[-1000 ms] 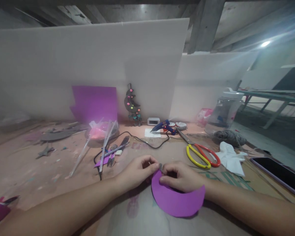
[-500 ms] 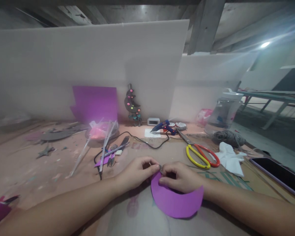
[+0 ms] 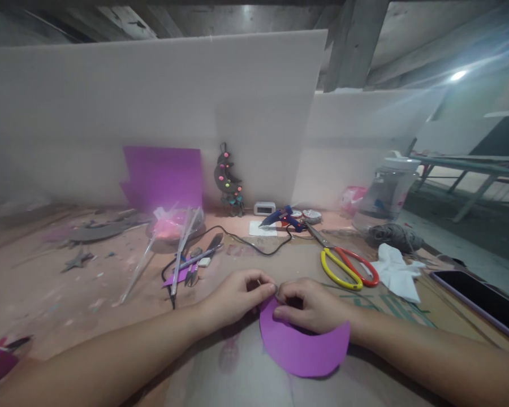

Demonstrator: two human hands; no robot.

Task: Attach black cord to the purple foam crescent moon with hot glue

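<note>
Purple crescent [image 3: 303, 353] toward the near edge of the surface [image 3: 203, 384] looks mid tip-pinching, left hand [image 3: 241, 294] and right hand [image 3: 316, 305] both squeezed tight on it, next move probably needs steadiness.

- A bare strip of cardboard [image 3: 233, 263] is left between the hands and the black cord [image 3: 271, 255]; low passage forward is offered there.
- Beyond it, the way is crossed by the cord and then barred by the glue gun [image 3: 282, 216], the small clock [image 3: 264, 209] and the upright white panel [image 3: 152, 96].
- Forward and to the right of the right hand [image 3: 316, 305], reach is hampered by the scissors [image 3: 331, 248], the white tissue [image 3: 396, 271] and the phone [image 3: 479, 302].
- Forward and to the left of the left hand [image 3: 241, 297], the table [image 3: 72, 308] is obstructed by long clear sticks [image 3: 180, 254].
- Between both hands, almost no gap is left above the purple crescent [image 3: 305, 350].
</note>
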